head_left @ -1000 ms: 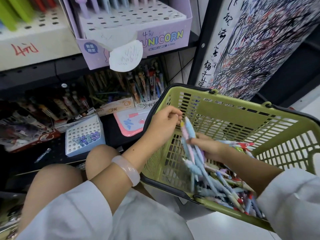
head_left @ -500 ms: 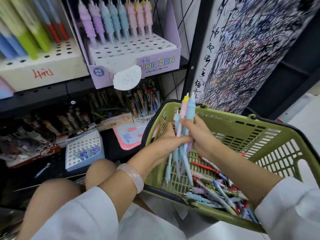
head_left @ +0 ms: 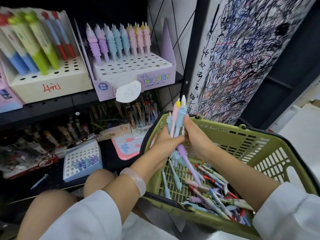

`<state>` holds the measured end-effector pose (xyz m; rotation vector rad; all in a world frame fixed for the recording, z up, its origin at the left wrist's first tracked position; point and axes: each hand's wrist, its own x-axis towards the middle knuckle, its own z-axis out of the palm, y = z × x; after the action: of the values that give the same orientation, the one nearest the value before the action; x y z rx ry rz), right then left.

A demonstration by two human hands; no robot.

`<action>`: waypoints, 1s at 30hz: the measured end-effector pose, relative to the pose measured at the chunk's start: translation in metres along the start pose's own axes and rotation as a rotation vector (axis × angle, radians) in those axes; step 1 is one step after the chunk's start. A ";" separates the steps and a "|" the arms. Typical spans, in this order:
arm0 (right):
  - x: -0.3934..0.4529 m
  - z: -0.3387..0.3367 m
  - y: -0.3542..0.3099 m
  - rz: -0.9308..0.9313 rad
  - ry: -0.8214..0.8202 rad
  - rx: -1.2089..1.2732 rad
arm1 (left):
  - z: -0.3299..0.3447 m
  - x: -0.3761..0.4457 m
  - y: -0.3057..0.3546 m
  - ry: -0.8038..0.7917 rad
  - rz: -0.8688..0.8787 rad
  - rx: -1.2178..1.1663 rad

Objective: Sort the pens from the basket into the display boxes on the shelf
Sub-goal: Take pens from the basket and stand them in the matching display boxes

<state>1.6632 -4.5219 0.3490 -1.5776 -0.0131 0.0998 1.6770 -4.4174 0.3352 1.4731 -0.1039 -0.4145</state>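
While the person crouches with both knees in front of the shelf, the two hands meet above the near-left corner of the green basket (head_left: 245,141). The left hand (head_left: 166,141) and the right hand (head_left: 194,135) are both closed around one bunch of pastel pens (head_left: 179,125); the pen tops stand up above the fingers, and the lower ends hang down into the basket. A pale bangle (head_left: 136,181) sits on the left wrist. On the basket floor, mostly toward the near-right side, lies a loose heap of pens (head_left: 216,193) in blue, red, pink and purple. Farther back, on the upper shelf, stands the purple UNICORN display box (head_left: 155,78); one row of pastel pens stands upright along its back, and the front holes are free. Just left of it is a cream display box (head_left: 52,84) with green, blue and red pens. On the lower shelf stands a small blue box (head_left: 81,163) with some purple caps in its holes.
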 end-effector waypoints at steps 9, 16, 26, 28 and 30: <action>-0.003 -0.008 -0.020 -0.280 0.171 -0.344 | -0.013 -0.010 0.010 -0.081 0.087 -0.141; -0.005 -0.004 -0.029 -0.291 0.252 -0.375 | -0.015 -0.017 0.012 -0.039 0.090 -0.141; -0.002 -0.015 -0.056 -0.089 0.230 0.343 | -0.032 -0.021 0.033 0.133 0.169 -0.003; -0.001 -0.005 -0.057 -0.108 0.233 0.228 | -0.035 -0.023 0.045 0.176 0.210 -0.012; 0.001 0.006 -0.065 -0.152 0.248 0.083 | -0.041 -0.027 0.060 0.199 0.249 -0.009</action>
<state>1.6675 -4.5148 0.4135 -1.4912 0.0645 -0.2119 1.6772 -4.3669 0.3941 1.4634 -0.1246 -0.0653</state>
